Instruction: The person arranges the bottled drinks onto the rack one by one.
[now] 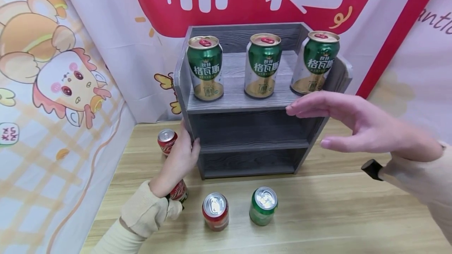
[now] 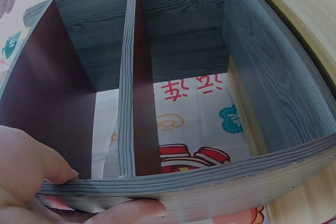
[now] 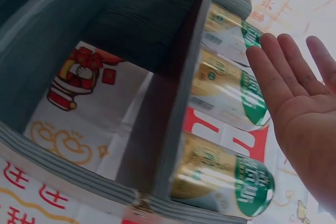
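Note:
A small grey wood-grain shelf [image 1: 247, 109] stands on the table. On its top board sit three green, white and gold drink cans: a left one [image 1: 206, 68], a middle one [image 1: 263, 66] and a right one [image 1: 315, 62]. My left hand [image 1: 181, 155] grips the shelf's left side panel, thumb on the inside and fingers along the outside in the left wrist view. In front of the right can, my right hand [image 1: 356, 122] hovers with fingers extended and nothing in it. The right wrist view shows its open palm [image 3: 307, 114] beside the cans.
Behind the left hand stands a red can [image 1: 167, 140]; another red can [image 1: 179, 191] is partly covered by the left sleeve. In front of the shelf are a red can [image 1: 215, 211] and a green can [image 1: 263, 206]. Printed cloth [image 1: 106, 19] hangs behind and left.

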The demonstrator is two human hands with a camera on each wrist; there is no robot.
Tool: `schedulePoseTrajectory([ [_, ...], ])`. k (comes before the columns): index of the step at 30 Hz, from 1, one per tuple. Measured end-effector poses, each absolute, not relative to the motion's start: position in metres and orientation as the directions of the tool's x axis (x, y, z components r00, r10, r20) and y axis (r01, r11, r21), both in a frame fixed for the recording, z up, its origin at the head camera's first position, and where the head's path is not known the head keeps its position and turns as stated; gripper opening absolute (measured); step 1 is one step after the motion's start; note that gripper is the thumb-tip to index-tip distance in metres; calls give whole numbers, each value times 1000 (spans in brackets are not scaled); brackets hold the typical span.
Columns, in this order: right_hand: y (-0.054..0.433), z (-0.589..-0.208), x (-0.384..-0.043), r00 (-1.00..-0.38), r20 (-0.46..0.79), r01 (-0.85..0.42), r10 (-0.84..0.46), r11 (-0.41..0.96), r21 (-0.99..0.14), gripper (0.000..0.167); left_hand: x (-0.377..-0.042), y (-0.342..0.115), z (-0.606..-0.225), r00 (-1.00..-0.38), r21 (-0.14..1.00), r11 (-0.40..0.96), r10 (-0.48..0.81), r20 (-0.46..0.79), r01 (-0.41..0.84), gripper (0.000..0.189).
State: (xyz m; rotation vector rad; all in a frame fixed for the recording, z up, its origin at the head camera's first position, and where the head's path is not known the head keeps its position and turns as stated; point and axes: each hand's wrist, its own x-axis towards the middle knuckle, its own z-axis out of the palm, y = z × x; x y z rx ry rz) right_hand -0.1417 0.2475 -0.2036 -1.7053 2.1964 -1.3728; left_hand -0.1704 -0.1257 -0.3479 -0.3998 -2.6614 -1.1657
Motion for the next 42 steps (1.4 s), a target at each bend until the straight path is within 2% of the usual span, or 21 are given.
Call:
schedulePoseTrajectory([
  [6, 245, -224, -141, -432, 432, -730, -792, 26, -682, 73, -171, -126, -348, -943, 685, 653, 160, 293, 324, 72],
  [12, 240, -254, -140, -413, 443, -718, -795, -14, -696, 81, -171, -126, -348, -942, 686, 651, 161, 295, 326, 71],
  [19, 237, -287, -141, -442, 424, -678, -790, -15, -735, 84, -170, -126, -348, -946, 690, 652, 157, 283, 314, 72],
  [24, 236, -314, -143, -438, 426, -647, -792, -52, -760, 84, -170, -126, -348, -946, 686, 655, 159, 284, 316, 71],
  [34, 227, -367, -141, -441, 424, -608, -791, -84, -789, 101, -170, -126, -350, -931, 673, 652, 164, 325, 350, 74],
  [42, 222, -400, -137, -486, 389, -581, -783, -42, -813, 110, -170, -126, -349, -935, 677, 653, 163, 314, 340, 75],
])
